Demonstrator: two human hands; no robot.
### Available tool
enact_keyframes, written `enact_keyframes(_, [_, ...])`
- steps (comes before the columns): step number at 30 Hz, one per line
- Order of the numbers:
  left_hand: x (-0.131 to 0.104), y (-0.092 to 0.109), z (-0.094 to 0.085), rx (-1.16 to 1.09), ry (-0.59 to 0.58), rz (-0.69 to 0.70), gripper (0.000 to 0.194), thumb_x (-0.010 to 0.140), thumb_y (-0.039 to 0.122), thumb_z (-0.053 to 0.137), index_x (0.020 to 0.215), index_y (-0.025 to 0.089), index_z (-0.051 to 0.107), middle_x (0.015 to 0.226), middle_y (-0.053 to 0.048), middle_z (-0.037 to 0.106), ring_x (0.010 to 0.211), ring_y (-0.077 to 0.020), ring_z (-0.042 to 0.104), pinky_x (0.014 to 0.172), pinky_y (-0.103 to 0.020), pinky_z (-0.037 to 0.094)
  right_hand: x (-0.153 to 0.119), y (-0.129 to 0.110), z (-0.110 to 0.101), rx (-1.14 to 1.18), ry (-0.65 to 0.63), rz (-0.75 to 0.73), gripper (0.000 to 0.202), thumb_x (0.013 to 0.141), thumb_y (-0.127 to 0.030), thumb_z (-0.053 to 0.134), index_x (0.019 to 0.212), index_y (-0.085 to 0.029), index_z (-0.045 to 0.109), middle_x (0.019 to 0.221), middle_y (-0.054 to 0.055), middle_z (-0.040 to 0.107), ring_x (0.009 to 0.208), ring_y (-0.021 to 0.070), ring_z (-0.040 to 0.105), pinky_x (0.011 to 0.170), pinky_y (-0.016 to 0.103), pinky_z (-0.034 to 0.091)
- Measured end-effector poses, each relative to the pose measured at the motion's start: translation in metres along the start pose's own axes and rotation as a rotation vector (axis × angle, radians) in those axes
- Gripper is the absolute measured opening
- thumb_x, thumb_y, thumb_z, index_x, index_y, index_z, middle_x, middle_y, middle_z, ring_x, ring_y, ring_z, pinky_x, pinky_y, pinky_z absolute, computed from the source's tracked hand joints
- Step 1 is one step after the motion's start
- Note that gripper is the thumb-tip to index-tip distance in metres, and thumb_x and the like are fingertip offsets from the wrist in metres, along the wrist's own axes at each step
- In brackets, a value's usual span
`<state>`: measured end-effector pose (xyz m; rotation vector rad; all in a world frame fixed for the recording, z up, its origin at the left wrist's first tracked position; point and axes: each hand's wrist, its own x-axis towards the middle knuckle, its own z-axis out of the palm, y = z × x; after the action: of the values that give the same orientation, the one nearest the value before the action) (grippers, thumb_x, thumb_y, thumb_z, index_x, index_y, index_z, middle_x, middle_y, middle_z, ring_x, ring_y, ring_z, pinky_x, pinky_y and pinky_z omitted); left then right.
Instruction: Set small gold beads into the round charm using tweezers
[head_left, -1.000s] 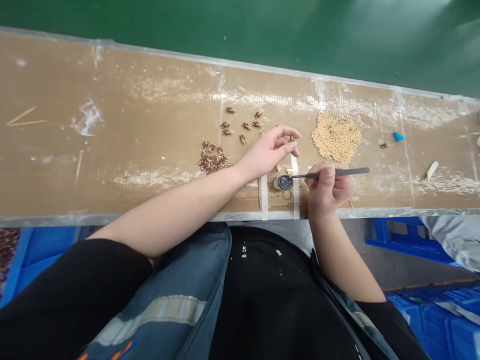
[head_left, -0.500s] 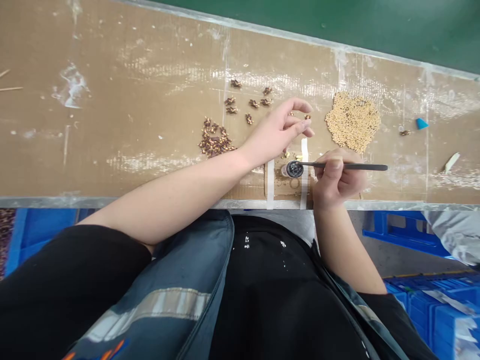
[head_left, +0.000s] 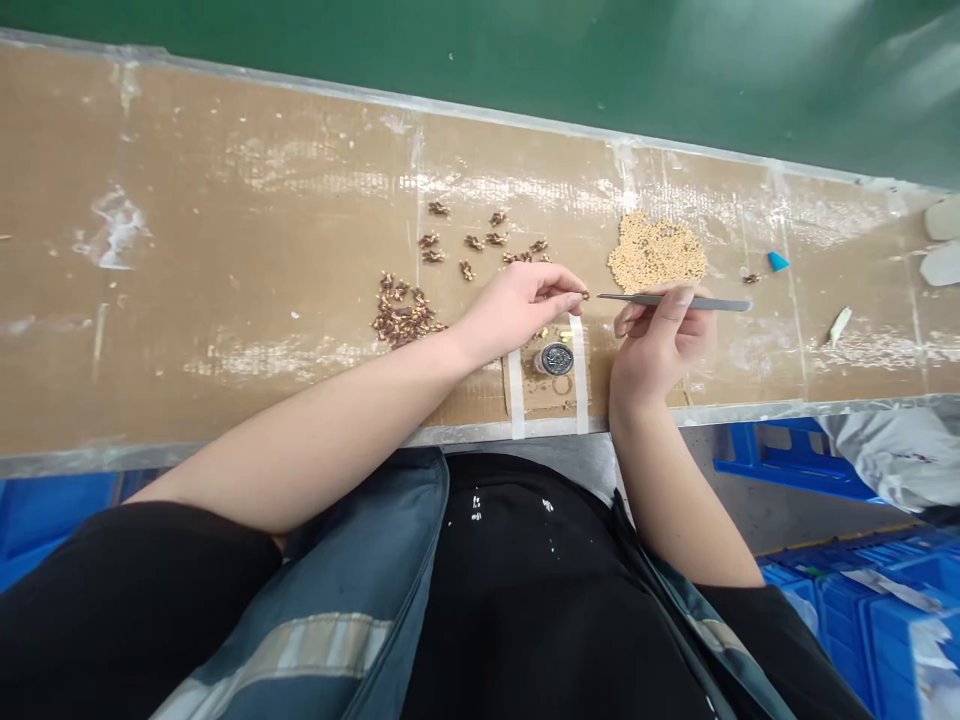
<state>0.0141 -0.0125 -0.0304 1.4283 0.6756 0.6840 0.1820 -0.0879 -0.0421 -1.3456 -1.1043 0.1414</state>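
Observation:
My left hand (head_left: 534, 298) pinches a small brown-and-gold piece (head_left: 585, 295) between thumb and fingertips. My right hand (head_left: 660, 335) is closed around dark tweezers (head_left: 716, 303), held nearly level. Their tip points left, a short gap away from the small piece. Below my left hand stands a small round pot (head_left: 556, 359) with dark, shiny contents, between two white tape strips (head_left: 581, 390). A few pale yellow bits (head_left: 565, 337) lie just behind the pot.
Left of my left hand lies a heap of small brown-and-gold pieces (head_left: 405, 318), with several separate clusters (head_left: 474, 242) behind it. A pile of beige beads (head_left: 656, 250) lies beyond my right hand. Farther right are a blue cone-shaped piece (head_left: 778, 261) and a whitish sliver (head_left: 840, 326).
The tweezers' tip has come out of the pot and up toward my left hand. My left fingers, spread before, have closed on a small brown-and-gold piece. The camera view has shifted.

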Motion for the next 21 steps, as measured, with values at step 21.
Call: enact_keyframes(21, [0.001,-0.002,0.002,0.01,-0.012,0.002,0.009,0.102,0.015,0.069,0.1,0.016,0.078,0.097,-0.006,0.084,0.095,-0.0151,0.08,0.1,-0.037,0.065,0.002,-0.009,0.003,0.089,-0.008,0.041,0.046,0.113,-0.058,0.052,0.08,-0.026,0.055,0.06,-0.007,0.051,0.047,0.0105,0.049,0.05,0.031,0.038])
